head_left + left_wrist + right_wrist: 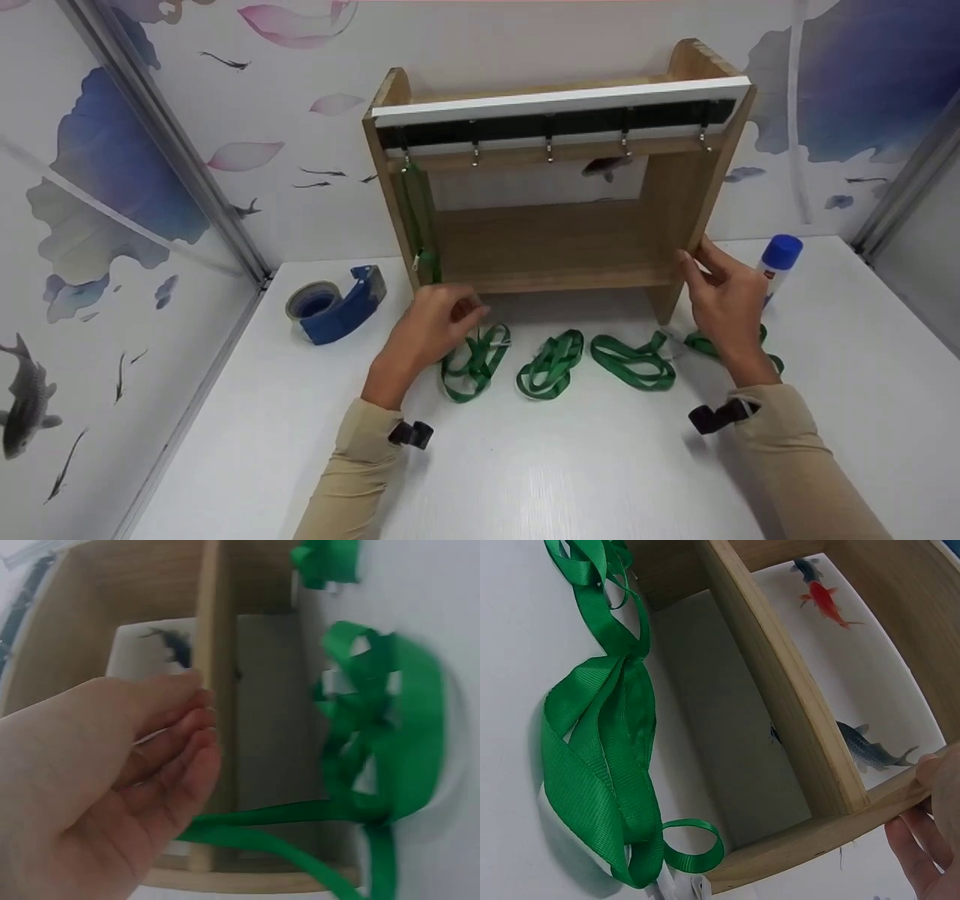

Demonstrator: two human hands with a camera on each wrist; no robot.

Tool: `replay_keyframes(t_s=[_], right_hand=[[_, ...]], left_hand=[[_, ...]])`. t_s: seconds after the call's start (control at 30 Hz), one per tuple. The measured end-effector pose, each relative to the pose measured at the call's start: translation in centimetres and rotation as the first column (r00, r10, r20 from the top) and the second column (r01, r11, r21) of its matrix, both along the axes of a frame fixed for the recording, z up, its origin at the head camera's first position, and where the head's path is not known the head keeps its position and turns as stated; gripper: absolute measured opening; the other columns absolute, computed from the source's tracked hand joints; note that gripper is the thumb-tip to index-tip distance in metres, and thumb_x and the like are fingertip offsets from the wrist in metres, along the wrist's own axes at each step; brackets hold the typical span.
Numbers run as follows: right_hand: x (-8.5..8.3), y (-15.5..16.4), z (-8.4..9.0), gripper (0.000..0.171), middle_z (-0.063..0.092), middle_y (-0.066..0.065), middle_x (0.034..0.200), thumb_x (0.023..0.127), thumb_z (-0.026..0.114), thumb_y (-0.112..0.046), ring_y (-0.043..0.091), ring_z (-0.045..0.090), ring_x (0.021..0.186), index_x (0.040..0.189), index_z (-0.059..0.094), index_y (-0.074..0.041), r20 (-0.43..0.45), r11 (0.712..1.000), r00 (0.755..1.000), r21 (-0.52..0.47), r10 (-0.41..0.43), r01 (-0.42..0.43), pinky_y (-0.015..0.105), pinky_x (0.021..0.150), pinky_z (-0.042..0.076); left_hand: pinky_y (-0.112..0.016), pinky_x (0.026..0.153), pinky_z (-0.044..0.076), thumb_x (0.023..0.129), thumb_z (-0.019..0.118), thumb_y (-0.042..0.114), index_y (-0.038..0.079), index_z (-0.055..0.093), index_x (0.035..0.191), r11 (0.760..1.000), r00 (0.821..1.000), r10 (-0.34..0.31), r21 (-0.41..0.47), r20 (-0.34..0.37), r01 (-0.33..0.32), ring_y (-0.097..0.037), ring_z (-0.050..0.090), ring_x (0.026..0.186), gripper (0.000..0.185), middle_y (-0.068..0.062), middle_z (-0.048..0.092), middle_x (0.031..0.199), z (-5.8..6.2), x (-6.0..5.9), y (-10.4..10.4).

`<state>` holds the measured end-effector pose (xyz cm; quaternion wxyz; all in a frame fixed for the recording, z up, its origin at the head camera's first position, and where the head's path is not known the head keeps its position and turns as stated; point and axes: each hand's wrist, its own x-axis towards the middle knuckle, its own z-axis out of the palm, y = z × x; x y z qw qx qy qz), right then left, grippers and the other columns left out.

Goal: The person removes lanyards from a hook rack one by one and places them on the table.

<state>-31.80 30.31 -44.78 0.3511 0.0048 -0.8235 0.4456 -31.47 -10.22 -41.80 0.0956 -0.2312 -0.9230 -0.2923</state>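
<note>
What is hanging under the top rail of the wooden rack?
Under the wooden rack top rail are five metal hooks. One green strap hangs on the leftmost; the other four are bare. Anything behind the rail is hidden.

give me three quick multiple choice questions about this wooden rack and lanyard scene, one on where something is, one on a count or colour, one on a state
1. Where is the blue tape dispenser?
A. left of the wooden hook rack
B. on the rack's shelf
C. beside the blue-capped white bottle

2. How many bundled green woven lanyards lie on the white table in front of the rack?
A. two
B. four
C. six

3. What is the right hand doing?
A. resting flat on the table
B. holding the tape dispenser
C. gripping the rack's right side panel

Answers: 1 A, it sits on the table at the rack's left. 2 B, the head view shows four: first, second, third, and a fourth partly behind the right hand. 3 C, its fingers curl round the panel's front edge.
</note>
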Motion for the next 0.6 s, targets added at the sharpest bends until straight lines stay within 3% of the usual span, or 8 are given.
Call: replay_keyframes(t_s=[0.07, 0.17, 0.23, 0.3, 0.4, 0.6], right_hand=[[0.0, 0.0, -0.1, 0.047, 0.068, 0.003, 0.147, 0.105, 0.074, -0.028, 0.029, 0.070, 0.133, 0.151, 0.062, -0.026, 0.004, 1.000, 1.000, -0.004, 0.003, -0.003, 0.017, 0.092, 0.057], [0.1, 0.0, -0.1, 0.047, 0.068, 0.002, 0.147, 0.105, 0.074, -0.029, 0.028, 0.070, 0.133, 0.150, 0.063, -0.027, 0.008, 1.000, 1.000, -0.006, 0.004, -0.004, 0.017, 0.092, 0.057], [0.1, 0.0, -0.1, 0.047, 0.068, 0.002, 0.147, 0.105, 0.074, -0.029, 0.028, 0.070, 0.133, 0.150, 0.063, -0.027, 0.009, 1.000, 1.000, -0.006, 0.003, -0.003, 0.017, 0.092, 0.057], [0.1, 0.0, -0.1, 0.047, 0.068, 0.001, 0.147, 0.105, 0.074, -0.030, 0.027, 0.070, 0.133, 0.150, 0.063, -0.028, 0.009, 1.000, 1.000, -0.003, -0.003, 0.003, 0.017, 0.091, 0.057], [0.1, 0.0, 0.0, 0.047, 0.068, 0.001, 0.147, 0.105, 0.074, -0.030, 0.028, 0.070, 0.133, 0.150, 0.062, -0.029, 0.009, 1.000, 1.000, 0.001, -0.006, 0.006, 0.017, 0.091, 0.057], [0.2, 0.0, 0.1, 0.048, 0.067, 0.003, 0.148, 0.106, 0.072, -0.030, 0.028, 0.069, 0.134, 0.152, 0.060, -0.026, 0.012, 1.000, 1.000, 0.010, -0.003, 0.003, 0.021, 0.095, 0.058]], left_hand=[[-0.028, 0.080, 0.066, 0.103, 0.078, 0.026, 0.014, 0.081, 0.110, 0.995, 0.986, 0.069, 0.085, -0.149, -0.057, -0.014, 0.069, 0.085, 0.015, -0.003, 0.078, 0.098, 0.9, 0.2, -0.4], [-0.029, 0.079, 0.067, 0.102, 0.079, 0.025, 0.012, 0.079, 0.109, 0.958, 0.918, 0.217, 0.254, -0.331, -0.135, -0.015, 0.071, 0.086, 0.015, -0.005, 0.076, 0.099, 1.8, 0.3, -1.1], [-0.031, 0.079, 0.067, 0.101, 0.080, 0.027, 0.010, 0.076, 0.109, 0.918, 0.868, 0.309, 0.361, -0.388, -0.166, -0.016, 0.072, 0.086, 0.020, -0.006, 0.074, 0.100, 2.1, 0.2, -1.5], [-0.033, 0.080, 0.068, 0.100, 0.082, 0.031, 0.007, 0.073, 0.112, 0.882, 0.836, 0.376, 0.432, -0.399, -0.190, -0.017, 0.072, 0.088, 0.028, -0.008, 0.071, 0.103, 2.2, 0.1, -1.8], [-0.033, 0.084, 0.068, 0.098, 0.083, 0.035, 0.006, 0.068, 0.121, 0.853, 0.825, 0.425, 0.471, -0.372, -0.226, -0.018, 0.073, 0.095, 0.040, -0.011, 0.069, 0.110, 2.1, -0.1, -1.9], [-0.033, 0.088, 0.068, 0.097, 0.085, 0.026, 0.003, 0.069, 0.128, 0.859, 0.848, 0.408, 0.458, -0.338, -0.231, -0.022, 0.075, 0.104, 0.042, -0.014, 0.070, 0.116, 1.2, -0.6, -1.4]])
